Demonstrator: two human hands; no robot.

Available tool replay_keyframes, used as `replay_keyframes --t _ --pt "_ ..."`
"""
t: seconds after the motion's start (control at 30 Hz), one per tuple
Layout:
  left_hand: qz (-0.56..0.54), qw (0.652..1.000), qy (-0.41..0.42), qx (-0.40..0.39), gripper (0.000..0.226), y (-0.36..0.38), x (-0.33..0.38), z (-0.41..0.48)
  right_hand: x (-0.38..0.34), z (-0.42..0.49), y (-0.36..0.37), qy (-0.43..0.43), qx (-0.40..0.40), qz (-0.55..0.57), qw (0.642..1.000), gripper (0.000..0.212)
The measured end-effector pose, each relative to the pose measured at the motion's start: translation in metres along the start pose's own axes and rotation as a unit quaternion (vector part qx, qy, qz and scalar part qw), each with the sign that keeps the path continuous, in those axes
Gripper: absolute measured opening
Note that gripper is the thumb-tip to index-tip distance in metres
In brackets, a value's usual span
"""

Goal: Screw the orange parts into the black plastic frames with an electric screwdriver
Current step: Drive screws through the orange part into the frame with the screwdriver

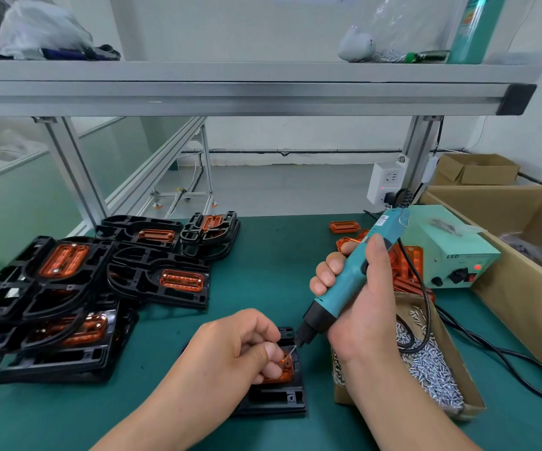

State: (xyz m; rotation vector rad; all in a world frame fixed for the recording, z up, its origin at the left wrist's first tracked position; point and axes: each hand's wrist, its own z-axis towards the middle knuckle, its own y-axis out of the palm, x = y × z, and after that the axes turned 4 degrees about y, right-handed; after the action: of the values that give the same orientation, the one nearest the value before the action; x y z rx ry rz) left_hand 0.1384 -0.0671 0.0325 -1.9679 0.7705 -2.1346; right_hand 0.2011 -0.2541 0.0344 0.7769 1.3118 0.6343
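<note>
A black plastic frame (277,398) lies on the green mat near the front, with an orange part (284,371) seated in it. My left hand (233,345) rests over the frame, its curled fingers pressing on the orange part and hiding most of it. My right hand (359,299) grips a teal electric screwdriver (349,278), tilted down to the left. Its bit tip (290,351) touches the orange part beside my left fingertips.
Stacks of black frames with orange parts (68,288) fill the left side. A cardboard tray of silver screws (432,362) sits right of my right wrist. Loose orange parts (344,227) and a teal power supply box (451,252) lie behind. Large cardboard boxes (523,255) line the right edge.
</note>
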Motion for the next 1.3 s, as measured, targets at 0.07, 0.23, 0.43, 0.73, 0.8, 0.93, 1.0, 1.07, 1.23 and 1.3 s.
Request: replay_keyframes --t 0.07,0.23,0.43,0.73,0.8,0.93,1.0,1.07,1.23,1.3 --pt "-0.002 1.0 0.004 -0.003 0.032 -0.0001 0.0008 -0.0001 0.0004 0.0002 0.0 0.002 -0.001 0.001 1.0 0.038" --pt "-0.011 1.0 -0.003 -0.003 0.021 0.0025 -0.0016 0.0024 0.0019 -0.0005 -0.0002 0.002 0.001 0.002 1.0 0.039" --pt "-0.001 1.0 -0.023 -0.008 0.025 0.0035 -0.0058 0.003 0.0014 -0.0012 0.0014 0.001 0.001 0.009 1.0 0.039" --pt "0.02 0.999 -0.021 -0.018 0.023 0.0056 -0.006 0.0031 0.0012 -0.0015 0.0024 -0.004 0.017 0.017 1.0 0.039" --pt "0.022 0.999 -0.022 -0.022 0.025 0.0048 -0.0058 0.003 0.0012 -0.0013 0.0027 -0.005 0.021 0.02 1.0 0.039" --pt "0.041 0.998 -0.024 -0.034 0.025 0.0037 -0.0054 0.0025 0.0004 -0.0006 0.0012 -0.012 0.026 0.024 0.999 0.038" --pt "0.05 0.998 -0.023 -0.036 0.021 0.0034 -0.0051 0.0019 0.0004 -0.0007 0.0009 -0.013 0.026 0.025 0.999 0.038" --pt "0.061 0.997 -0.022 -0.038 0.02 0.0032 -0.0041 0.0014 0.0001 -0.0008 0.0007 -0.014 0.027 0.024 0.999 0.038" --pt "0.092 0.995 -0.015 -0.04 0.021 0.0017 -0.0022 -0.0001 -0.0001 -0.0011 0.0007 -0.012 0.027 0.024 0.999 0.038" --pt "0.098 0.994 -0.012 -0.036 0.024 0.0012 -0.0017 -0.0006 -0.0004 -0.001 0.001 -0.012 0.027 0.024 0.999 0.038"
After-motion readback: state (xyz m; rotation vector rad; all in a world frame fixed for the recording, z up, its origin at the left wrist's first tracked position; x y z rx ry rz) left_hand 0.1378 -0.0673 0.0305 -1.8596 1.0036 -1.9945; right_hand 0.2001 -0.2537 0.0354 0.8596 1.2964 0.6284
